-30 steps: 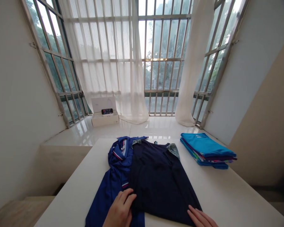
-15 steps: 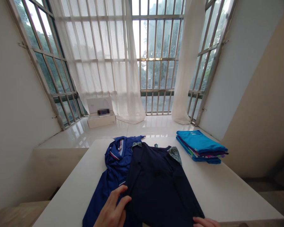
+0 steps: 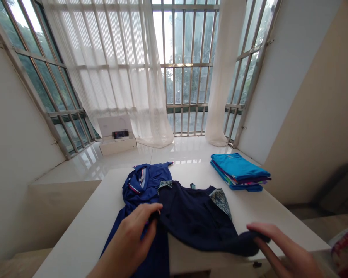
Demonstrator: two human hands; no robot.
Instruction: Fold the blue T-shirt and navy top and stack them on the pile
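A dark navy shirt [image 3: 197, 220] with patterned shoulder patches lies in front of me, its near part lifted off the table. My left hand [image 3: 136, 227] pinches its left side, and my right hand [image 3: 284, 247] grips its lower right corner between thumb and fingers. The hem sags in a curve between the two hands. Partly under the navy shirt and my left hand is a blue polo shirt [image 3: 142, 183], rumpled around its striped collar. A small tag [image 3: 193, 186] shows at the navy shirt's neckline.
To the right rests a stack of folded clothes [image 3: 239, 170], bright blue on top. The white table [image 3: 84, 216] meets a glossy sill, where an open white box [image 3: 117, 146] stands at the left. Sheer curtains [image 3: 110, 77] and barred windows close off the back.
Both hands have taken hold of the navy shirt and raised its lower part, moving it up and away from the near edge. The camera view has shifted slightly.
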